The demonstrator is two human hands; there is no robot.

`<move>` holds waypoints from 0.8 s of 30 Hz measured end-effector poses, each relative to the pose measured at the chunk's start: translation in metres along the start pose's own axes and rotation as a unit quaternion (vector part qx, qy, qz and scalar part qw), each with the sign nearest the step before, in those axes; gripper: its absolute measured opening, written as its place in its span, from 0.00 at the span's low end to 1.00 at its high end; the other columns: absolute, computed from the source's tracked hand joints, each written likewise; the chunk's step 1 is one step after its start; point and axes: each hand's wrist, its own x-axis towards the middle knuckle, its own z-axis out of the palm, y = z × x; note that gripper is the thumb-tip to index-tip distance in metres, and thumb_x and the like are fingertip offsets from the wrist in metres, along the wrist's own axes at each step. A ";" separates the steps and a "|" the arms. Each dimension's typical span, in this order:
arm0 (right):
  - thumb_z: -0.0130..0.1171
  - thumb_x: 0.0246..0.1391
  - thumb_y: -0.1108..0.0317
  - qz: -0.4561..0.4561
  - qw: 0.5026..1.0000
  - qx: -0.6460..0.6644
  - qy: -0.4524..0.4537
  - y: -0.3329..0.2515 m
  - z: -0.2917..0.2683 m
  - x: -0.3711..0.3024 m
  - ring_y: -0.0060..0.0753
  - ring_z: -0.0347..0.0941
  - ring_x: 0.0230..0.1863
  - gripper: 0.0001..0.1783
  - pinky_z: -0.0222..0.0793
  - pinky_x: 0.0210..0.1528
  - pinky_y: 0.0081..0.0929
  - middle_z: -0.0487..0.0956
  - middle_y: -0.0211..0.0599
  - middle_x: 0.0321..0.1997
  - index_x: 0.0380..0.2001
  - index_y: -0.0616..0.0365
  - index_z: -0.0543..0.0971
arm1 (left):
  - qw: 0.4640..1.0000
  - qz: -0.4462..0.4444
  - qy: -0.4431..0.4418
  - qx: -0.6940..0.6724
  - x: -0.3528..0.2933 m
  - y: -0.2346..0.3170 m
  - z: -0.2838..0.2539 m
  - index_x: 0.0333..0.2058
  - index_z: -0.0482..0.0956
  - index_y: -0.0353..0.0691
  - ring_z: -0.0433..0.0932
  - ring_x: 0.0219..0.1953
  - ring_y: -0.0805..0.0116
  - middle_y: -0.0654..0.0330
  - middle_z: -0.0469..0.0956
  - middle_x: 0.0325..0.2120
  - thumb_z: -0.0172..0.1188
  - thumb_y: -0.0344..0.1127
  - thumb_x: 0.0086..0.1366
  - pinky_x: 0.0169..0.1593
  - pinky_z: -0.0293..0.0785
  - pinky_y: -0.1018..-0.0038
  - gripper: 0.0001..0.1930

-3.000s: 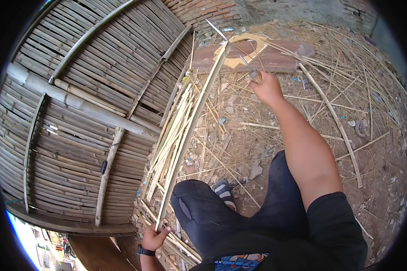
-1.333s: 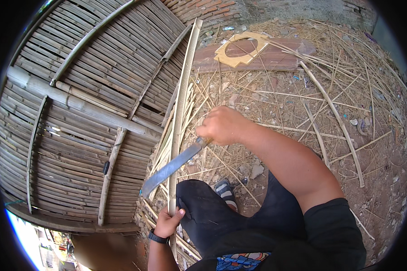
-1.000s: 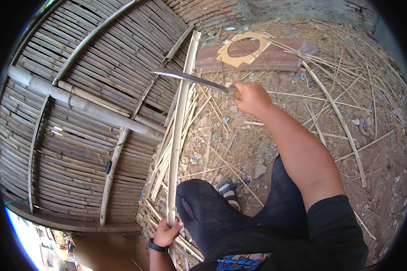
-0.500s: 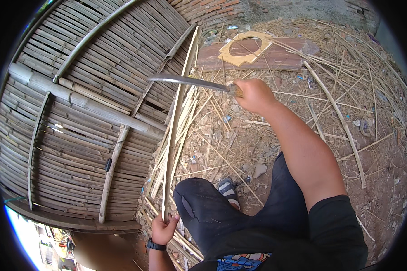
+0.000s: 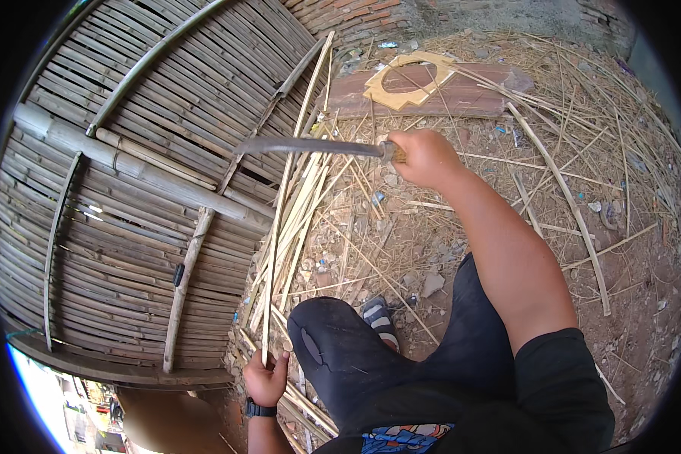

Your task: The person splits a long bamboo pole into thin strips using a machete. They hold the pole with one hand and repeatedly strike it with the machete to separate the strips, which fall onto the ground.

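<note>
My right hand (image 5: 425, 159) is closed around the short handle of a curved machete (image 5: 310, 146). Its long dark blade points left and crosses in front of a long bamboo strip (image 5: 273, 265); I cannot tell whether the two touch. At the lower left, my left hand (image 5: 265, 380), with a black watch on the wrist, grips the near end of that strip. From there the strip slants away toward the brick wall, with its narrow side showing. Beneath it lies a pile of pale split bamboo strips (image 5: 304, 198).
A bamboo slat wall (image 5: 140, 250) rises at the left. Beyond the machete lies a brown board (image 5: 477, 83) with a yellow cut-out panel (image 5: 390, 98) on it. Scattered bamboo sticks (image 5: 571, 204) and stones cover ground to the right. A brick wall (image 5: 340, 23) stands at the back.
The bamboo strip has turned from its broad face to a narrower side. My left hand has shifted slightly left. The machete blade has tilted, its tip now lower and farther left.
</note>
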 end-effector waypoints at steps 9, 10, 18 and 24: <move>0.64 0.45 0.67 -0.127 0.971 -0.066 -0.192 -0.046 0.000 -0.006 0.51 0.80 0.33 0.09 0.74 0.36 0.49 0.79 0.43 0.26 0.33 0.50 0.80 | 0.999 -0.005 0.010 0.047 0.003 0.002 0.006 0.22 0.70 0.37 0.66 0.15 0.66 0.58 0.68 0.12 0.73 0.37 0.57 0.23 0.64 0.68 0.19; 0.64 0.46 0.67 -0.145 0.966 -0.076 -0.198 -0.054 -0.003 -0.007 0.51 0.80 0.33 0.08 0.75 0.36 0.48 0.79 0.42 0.25 0.33 0.50 0.80 | 0.999 -0.009 0.007 0.046 0.003 0.001 0.005 0.22 0.70 0.37 0.66 0.15 0.65 0.58 0.68 0.12 0.73 0.38 0.57 0.23 0.65 0.68 0.19; 0.64 0.50 0.65 0.096 0.995 0.006 -0.009 0.013 -0.008 -0.002 0.51 0.80 0.34 0.10 0.75 0.38 0.47 0.80 0.42 0.26 0.37 0.49 0.81 | 0.998 0.008 0.019 0.063 -0.003 -0.011 0.000 0.22 0.71 0.37 0.67 0.16 0.67 0.59 0.69 0.13 0.74 0.38 0.57 0.23 0.66 0.68 0.19; 0.63 0.48 0.66 -0.090 0.986 -0.011 -0.138 -0.040 0.003 -0.008 0.47 0.80 0.34 0.06 0.75 0.39 0.46 0.80 0.39 0.25 0.32 0.49 0.79 | 0.997 -0.030 -0.027 -0.061 0.000 -0.017 0.015 0.23 0.69 0.37 0.64 0.17 0.77 0.65 0.68 0.13 0.74 0.37 0.59 0.22 0.62 0.75 0.19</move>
